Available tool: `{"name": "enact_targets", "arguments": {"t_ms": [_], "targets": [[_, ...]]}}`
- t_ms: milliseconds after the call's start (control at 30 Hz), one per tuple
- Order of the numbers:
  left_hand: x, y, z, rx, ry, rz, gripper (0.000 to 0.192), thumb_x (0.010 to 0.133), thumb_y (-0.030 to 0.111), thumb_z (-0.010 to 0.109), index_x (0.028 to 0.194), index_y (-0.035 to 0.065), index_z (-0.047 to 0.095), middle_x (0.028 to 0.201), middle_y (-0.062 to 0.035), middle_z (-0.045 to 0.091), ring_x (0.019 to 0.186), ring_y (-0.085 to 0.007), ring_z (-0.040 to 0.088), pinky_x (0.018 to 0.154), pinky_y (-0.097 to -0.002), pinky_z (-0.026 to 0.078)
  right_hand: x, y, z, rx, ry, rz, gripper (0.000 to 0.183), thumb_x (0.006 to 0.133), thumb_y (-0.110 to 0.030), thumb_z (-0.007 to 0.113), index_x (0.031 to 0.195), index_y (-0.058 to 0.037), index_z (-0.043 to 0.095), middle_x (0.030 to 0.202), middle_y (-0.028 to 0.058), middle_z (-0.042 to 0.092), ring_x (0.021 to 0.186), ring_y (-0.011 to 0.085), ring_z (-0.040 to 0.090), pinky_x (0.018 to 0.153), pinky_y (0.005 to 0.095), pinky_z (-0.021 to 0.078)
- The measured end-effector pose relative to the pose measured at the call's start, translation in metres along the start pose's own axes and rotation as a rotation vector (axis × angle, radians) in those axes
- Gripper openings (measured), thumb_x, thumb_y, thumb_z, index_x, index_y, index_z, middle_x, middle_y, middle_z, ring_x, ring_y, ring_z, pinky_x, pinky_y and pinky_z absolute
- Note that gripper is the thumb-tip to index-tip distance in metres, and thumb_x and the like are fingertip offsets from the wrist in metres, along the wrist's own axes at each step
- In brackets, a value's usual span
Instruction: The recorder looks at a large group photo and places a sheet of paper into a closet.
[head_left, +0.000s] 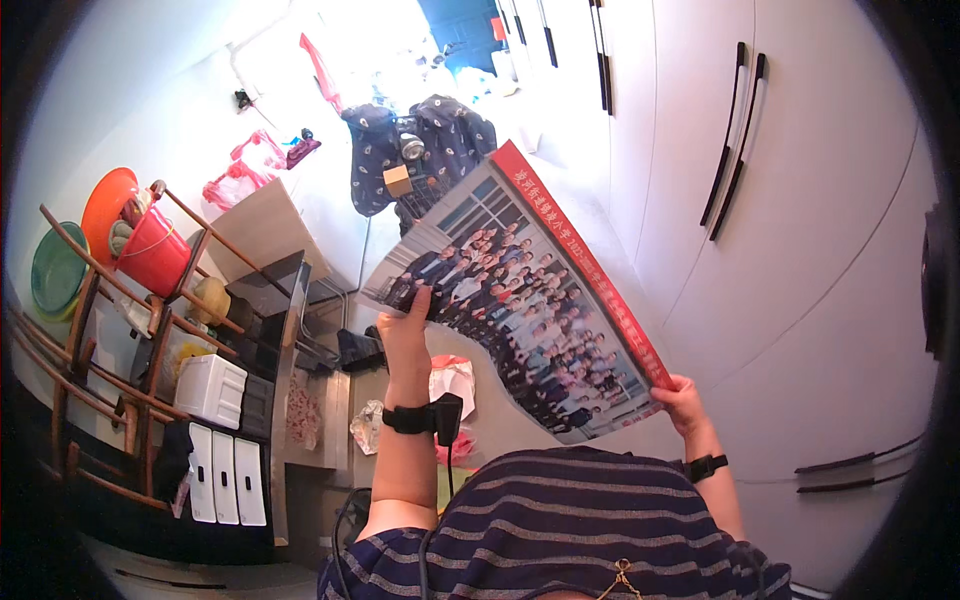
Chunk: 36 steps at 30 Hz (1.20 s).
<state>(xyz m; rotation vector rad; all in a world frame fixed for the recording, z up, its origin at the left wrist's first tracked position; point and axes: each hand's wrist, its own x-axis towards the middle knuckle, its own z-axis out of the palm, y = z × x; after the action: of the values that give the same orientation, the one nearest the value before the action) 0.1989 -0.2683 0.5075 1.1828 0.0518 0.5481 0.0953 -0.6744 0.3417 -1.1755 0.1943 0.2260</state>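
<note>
A large printed group photograph (517, 315) with a red border that bears writing is held up before my chest, its sheet curving and sagging between my hands. My left hand (409, 311) grips its left end, the thumb lying over the printed face. At the lower right corner, by the end of the red border, my right hand (679, 397) pinches the sheet. Most of the fingers of both hands are hidden behind the paper. Black straps are on both wrists.
White cabinets (697, 300) with black handles line the right. At left stand upturned wooden chairs (157, 322), a red bucket (156, 251) and a white plastic box (211, 390). A scooter with a dark patterned cover (450, 127) is ahead; plastic bags (454, 382) lie below.
</note>
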Motion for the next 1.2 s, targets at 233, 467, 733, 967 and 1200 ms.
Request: {"name": "enact_targets", "arguments": {"t_ms": [233,467,733,967,1200], "targets": [[-0.014,-0.007,0.002,0.349,-0.157,0.192,0.014,0.08,0.003,0.066,0.094,-0.0008,0.064,0.087,-0.0009,0.063,0.079,-0.0098,0.056,0.073,-0.025,0.044,0.035,-0.062,0.053,0.064,-0.031,0.019,0.025,0.08,-0.01,0.066,0.101,0.0009,0.062,0.09,0.0042,0.064,0.077,0.0132,0.061,0.07,0.0267,0.0489],[-0.031,-0.034,-0.002,0.434,-0.399,0.128,0.015,0.081,0.005,0.065,0.095,-0.0003,0.064,0.087,-0.0008,0.062,0.078,-0.0093,0.054,0.071,-0.0238,0.043,0.053,-0.1,0.087,0.381,-0.184,0.067,0.031,0.086,-0.015,0.06,0.112,0.0001,0.056,0.103,0.0106,0.063,0.089,0.0192,0.063,0.084,0.0338,0.0506],[-0.062,-0.045,0.009,-0.11,-0.322,-0.365,0.023,0.088,0.014,0.059,0.108,0.0021,0.058,0.095,-0.0036,0.061,0.083,-0.0121,0.057,0.075,-0.0269,0.046,0.037,-0.134,0.167,0.305,-0.422,-0.232,0.042,0.09,-0.021,0.055,0.125,0.0007,0.047,0.128,0.0132,0.049,0.121,0.0248,0.044,0.103,0.0401,0.0337],[-0.085,-0.069,-0.014,-0.706,-0.161,-0.931,0.035,0.091,0.028,0.054,0.121,0.0106,0.052,0.118,-0.0059,0.058,0.108,-0.0221,0.055,0.096,-0.041,0.042,0.043,-0.057,0.153,-0.988,0.705,-0.849,0.091,0.066,-0.021,0.08,0.135,0.0028,0.024,0.128,0.0202,0.043,0.114,0.0297,0.048,0.096,0.0395,0.0398],[-0.1,-0.093,-0.032,-0.789,-0.349,-0.906,0.04,0.089,0.021,0.054,0.127,0.0115,0.046,0.127,-0.0057,0.051,0.118,-0.0223,0.047,0.103,-0.0422,0.033,0.042,-0.036,0.118,0.122,0.099,-0.087,0.053,0.07,-0.008,0.074,0.113,0.0056,0.048,0.103,0.0163,0.059,0.09,0.0243,0.061,0.077,0.0371,0.0523]]}}
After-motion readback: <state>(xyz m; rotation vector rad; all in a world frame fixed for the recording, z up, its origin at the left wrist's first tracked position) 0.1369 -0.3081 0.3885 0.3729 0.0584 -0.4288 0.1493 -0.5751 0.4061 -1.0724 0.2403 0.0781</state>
